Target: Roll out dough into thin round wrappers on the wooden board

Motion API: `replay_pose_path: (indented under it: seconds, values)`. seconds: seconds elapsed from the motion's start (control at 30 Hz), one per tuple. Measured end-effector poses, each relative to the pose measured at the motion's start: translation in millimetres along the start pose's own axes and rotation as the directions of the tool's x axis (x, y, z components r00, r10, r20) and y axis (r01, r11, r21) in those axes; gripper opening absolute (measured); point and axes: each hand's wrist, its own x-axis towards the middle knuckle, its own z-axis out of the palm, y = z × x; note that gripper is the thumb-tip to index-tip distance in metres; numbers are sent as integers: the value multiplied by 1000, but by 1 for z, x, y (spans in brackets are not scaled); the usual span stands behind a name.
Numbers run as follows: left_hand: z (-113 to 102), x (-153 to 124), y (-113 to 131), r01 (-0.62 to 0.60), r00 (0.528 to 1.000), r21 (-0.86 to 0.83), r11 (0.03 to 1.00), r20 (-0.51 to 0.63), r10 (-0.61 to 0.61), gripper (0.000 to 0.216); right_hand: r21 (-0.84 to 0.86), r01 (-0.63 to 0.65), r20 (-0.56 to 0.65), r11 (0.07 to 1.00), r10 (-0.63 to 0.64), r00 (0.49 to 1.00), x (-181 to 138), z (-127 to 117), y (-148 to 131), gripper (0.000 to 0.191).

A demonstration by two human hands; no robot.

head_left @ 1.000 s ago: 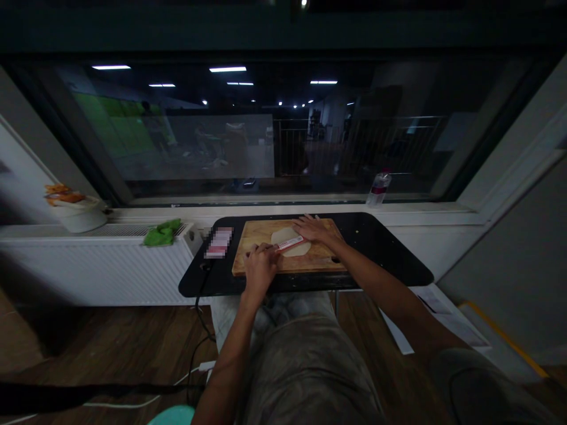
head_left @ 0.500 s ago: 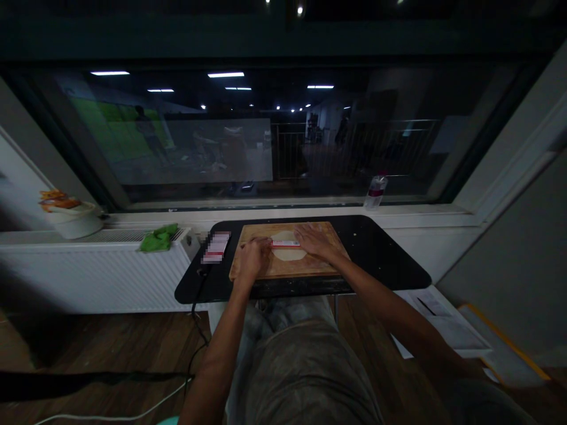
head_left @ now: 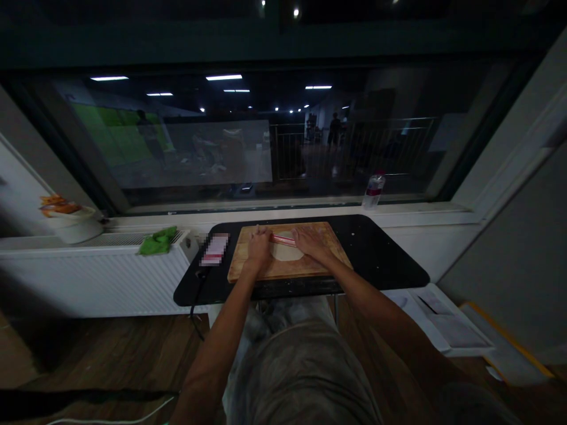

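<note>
A thin round of pale dough [head_left: 287, 253] lies on a wooden board [head_left: 283, 274]. Across its far part runs a slim rolling pin [head_left: 283, 239] with a red-and-white printed wrapping, slightly tilted. My left hand [head_left: 260, 247] is closed over the pin's left end, its fingers pointing away from me. Over the right end lies my right hand [head_left: 311, 242], fingers angled to the far left and pressed on the pin. Both palms hide the pin's ends.
The board rests on a black folding table [head_left: 385, 254]. A phone [head_left: 215, 248] lies left of the board. A green cloth [head_left: 158, 241] and white pot [head_left: 73, 224] sit on the radiator [head_left: 110, 277]. A water bottle [head_left: 374, 190] stands on the windowsill. Papers [head_left: 443, 321] lie low at right.
The rolling pin has moved slightly away from me over the dough and tilted, its left end farther off. My left hand has moved forward with it; the right hand has shifted only a little.
</note>
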Motion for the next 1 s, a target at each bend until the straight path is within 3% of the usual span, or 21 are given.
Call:
replay_pose_path:
  seconds: [0.2, 0.33, 0.6, 0.83, 1.0]
  values:
    - [13, -2, -7, -43, 998, 65, 997, -40, 46, 76, -25, 75, 26, 997, -74, 997, -6, -5, 0, 61]
    - [15, -10, -18, -90, 991, 3, 996, -98, 90, 67, -44, 209, 70, 977, -206, 976, -12, -10, 2, 63]
    - [20, -13, -27, -124, 985, -45, 991, -125, 117, 59, -54, 226, 88, 973, -221, 971, -19, -10, 0, 69]
    - [30, -13, -30, -112, 983, -107, 988, -156, 94, 69, -30, 378, 94, 925, -374, 923, -5, -10, -33, 63]
    - [37, -13, -28, -20, 975, -179, 984, -221, -21, 70, -55, 374, 94, 926, -368, 925, 7, -6, -55, 57]
